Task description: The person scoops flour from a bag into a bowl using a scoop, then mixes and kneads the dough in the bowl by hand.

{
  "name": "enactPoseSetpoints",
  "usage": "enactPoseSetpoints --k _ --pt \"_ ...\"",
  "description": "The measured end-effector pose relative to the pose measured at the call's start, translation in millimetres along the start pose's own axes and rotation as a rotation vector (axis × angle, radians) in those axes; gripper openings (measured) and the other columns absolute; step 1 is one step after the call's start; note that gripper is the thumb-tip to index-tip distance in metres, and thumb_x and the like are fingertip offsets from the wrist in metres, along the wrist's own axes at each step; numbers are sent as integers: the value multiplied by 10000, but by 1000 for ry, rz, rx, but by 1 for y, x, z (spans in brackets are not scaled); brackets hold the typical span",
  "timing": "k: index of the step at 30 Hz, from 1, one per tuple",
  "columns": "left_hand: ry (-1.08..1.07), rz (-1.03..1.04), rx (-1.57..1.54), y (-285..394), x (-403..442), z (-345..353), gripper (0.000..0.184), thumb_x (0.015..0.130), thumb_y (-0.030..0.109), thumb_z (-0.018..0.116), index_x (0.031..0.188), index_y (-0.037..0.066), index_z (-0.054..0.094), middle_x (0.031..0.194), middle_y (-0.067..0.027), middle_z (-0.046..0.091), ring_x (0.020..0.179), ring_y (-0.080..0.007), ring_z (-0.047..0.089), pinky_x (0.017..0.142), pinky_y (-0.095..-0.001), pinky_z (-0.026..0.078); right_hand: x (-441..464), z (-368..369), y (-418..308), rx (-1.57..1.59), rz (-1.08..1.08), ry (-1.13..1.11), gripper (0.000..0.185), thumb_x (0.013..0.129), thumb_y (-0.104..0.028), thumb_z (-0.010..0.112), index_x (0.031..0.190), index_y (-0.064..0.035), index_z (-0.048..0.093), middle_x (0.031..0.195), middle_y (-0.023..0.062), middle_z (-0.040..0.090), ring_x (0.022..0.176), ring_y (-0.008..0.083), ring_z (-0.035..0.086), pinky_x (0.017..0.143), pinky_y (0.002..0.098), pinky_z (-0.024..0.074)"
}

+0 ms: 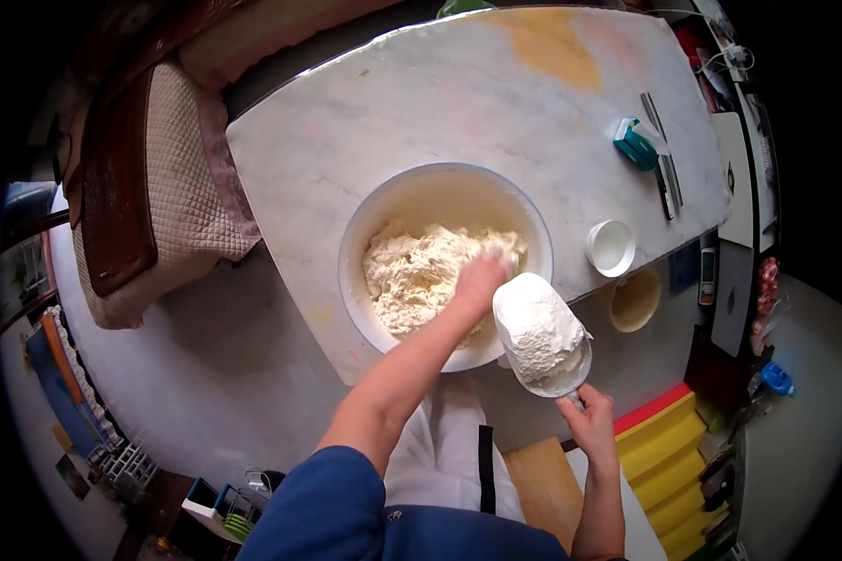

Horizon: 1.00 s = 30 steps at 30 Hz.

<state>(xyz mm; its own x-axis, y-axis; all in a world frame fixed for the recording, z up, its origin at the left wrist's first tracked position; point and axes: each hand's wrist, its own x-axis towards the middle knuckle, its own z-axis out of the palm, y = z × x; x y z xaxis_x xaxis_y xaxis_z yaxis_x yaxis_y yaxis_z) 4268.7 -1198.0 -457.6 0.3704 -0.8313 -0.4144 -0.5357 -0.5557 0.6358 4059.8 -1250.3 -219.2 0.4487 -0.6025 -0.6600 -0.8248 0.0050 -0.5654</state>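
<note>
A large white bowl (365, 201) with a blue rim holds shaggy, pale dough (416, 271). My left hand (485, 277) reaches into the bowl at the right side of the dough; its fingers are blurred and partly sunk in it. Beside the bowl's lower right rim, my right hand (589, 416) is closed round the handle of a scoop (544, 341) heaped with white flour. The scoop's front end overlaps the bowl's rim in view.
The bowl stands on a marble table (421, 103). Toward the right are a small white bowl (612, 249), a teal packet (635, 144) and a knife (665, 192). A round tan container (635, 300) sits beyond the table's edge. A quilted seat (182, 168) stands at left.
</note>
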Motion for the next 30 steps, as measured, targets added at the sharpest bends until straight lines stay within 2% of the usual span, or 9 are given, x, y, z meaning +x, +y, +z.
enactPoseSetpoints --k 4,7,10,13,18,23,25,27,30 --pt "-57 -107 -666 17 -31 -2 238 875 292 565 967 121 703 1024 -141 668 1035 -309 619 872 -460 514 -4 3 -8 -10 -11 5 165 823 -91 713 911 42 670 596 27 565 559 59 467 507 269 377" --pt "-29 485 -15 -4 45 32 206 837 230 575 886 107 733 972 -145 690 955 -321 643 851 -451 517 -7 5 -8 -9 -74 37 168 823 -96 714 918 36 672 595 26 559 563 63 470 513 271 382" --pt "-7 137 312 -3 85 -46 140 788 110 599 803 64 730 870 -152 703 885 -316 671 762 -443 540 -10 5 -5 -12 -17 35 174 824 -103 715 917 38 672 594 32 555 564 69 474 519 277 387" --pt "104 -131 251 -61 49 -124 126 821 111 597 814 77 719 845 -116 714 788 -325 702 620 -452 547 -14 8 -1 28 20 36 181 823 -107 718 913 43 670 591 41 554 562 70 474 515 283 387" --pt "218 -400 121 -133 -46 -99 201 898 162 540 1003 27 645 1050 -235 670 1019 -397 639 870 -505 502 -8 9 1 43 26 45 192 820 -112 723 912 49 670 597 61 568 570 70 485 519 290 397" --pt "287 -523 12 -94 2 -115 183 884 135 529 926 1 648 948 -240 675 940 -413 650 833 -509 514 -7 11 12 82 -35 76 186 819 -104 723 906 50 667 613 61 584 582 64 488 521 283 397" --pt "238 -476 -299 -67 52 -98 168 840 120 559 905 15 672 952 -231 683 932 -395 661 807 -498 525 -7 9 12 107 -33 89 178 822 -99 720 899 51 663 616 54 586 585 59 485 518 280 394" --pt "161 -16 227 -28 90 -69 169 818 105 546 888 43 687 941 -201 692 892 -371 677 776 -483 536 -8 9 14 114 -4 80 172 825 -95 716 893 52 659 618 47 588 588 56 483 517 278 393" --pt "33 129 292 -22 94 -70 171 814 94 530 858 60 692 922 -175 701 846 -352 687 729 -466 549 -7 2 17 96 35 46 162 829 -87 710 888 53 653 617 40 587 585 54 477 515 277 390"
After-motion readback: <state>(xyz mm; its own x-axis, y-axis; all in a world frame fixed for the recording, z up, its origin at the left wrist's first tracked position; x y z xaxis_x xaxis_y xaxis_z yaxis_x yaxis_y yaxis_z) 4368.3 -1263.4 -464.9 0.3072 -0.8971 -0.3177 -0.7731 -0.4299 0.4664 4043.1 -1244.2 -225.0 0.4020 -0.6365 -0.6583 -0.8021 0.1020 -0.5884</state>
